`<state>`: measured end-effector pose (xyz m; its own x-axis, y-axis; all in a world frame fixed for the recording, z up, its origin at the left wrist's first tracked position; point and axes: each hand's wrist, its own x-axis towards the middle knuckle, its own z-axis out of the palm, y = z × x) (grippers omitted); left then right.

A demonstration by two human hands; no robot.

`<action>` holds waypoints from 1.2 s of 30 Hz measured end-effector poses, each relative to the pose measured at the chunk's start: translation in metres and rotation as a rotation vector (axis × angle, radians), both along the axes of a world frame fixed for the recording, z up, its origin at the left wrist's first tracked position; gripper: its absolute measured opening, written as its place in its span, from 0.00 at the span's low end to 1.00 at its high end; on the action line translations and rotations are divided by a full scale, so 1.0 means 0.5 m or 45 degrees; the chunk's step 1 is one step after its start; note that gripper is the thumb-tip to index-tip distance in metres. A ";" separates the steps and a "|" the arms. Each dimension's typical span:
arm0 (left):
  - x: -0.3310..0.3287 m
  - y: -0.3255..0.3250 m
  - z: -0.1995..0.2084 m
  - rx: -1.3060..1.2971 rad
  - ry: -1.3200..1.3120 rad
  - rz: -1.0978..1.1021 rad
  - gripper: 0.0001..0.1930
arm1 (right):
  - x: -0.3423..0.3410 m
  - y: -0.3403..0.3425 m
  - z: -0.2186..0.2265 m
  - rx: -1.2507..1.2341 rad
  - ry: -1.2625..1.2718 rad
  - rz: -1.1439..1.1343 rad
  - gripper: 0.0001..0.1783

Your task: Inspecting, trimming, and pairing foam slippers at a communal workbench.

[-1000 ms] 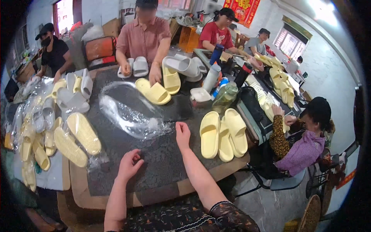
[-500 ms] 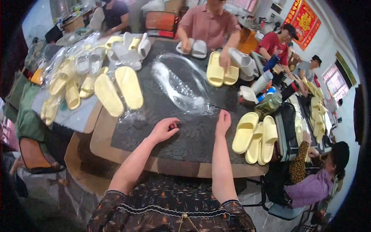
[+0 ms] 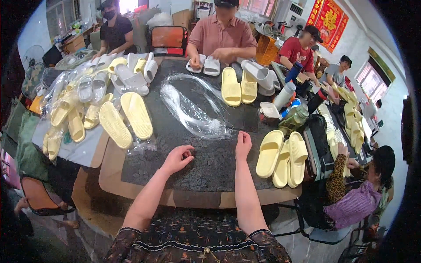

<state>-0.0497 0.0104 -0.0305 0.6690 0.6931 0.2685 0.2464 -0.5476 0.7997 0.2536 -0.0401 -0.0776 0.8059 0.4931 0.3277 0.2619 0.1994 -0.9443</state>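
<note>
My left hand hovers over the dark mat, its fingers loosely curled, thumb and forefinger apart, nothing visible between them. Further right, my right hand is raised with its fingertips pinched together. Those tips are beside the end of a clear plastic bundle lying across the mat; whether they grip a bit of film cannot be made out. To the left lie two pale yellow slippers, soles up, one beside the other, with clear film around them. Several yellow slippers stand right of my right hand.
Bagged yellow and grey slippers pile up at left. Across the table, a person handles grey slippers near a yellow pair. Bottles and a lidded tub stand at right. Other people work around the room.
The view has shifted slightly. The person opposite has drawn a hand back from the yellow pair to the grey slippers. My hands keep nearly the same pose over the mat.
</note>
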 end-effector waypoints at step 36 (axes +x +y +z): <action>-0.014 -0.048 0.071 -0.053 -0.019 -0.111 0.27 | -0.089 0.013 0.106 0.146 0.245 0.472 0.26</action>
<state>-0.0569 -0.0133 0.0051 0.7236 0.6429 0.2512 0.1866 -0.5326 0.8255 0.2089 -0.0334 -0.0247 0.6329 0.7298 0.2587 -0.0255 0.3535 -0.9351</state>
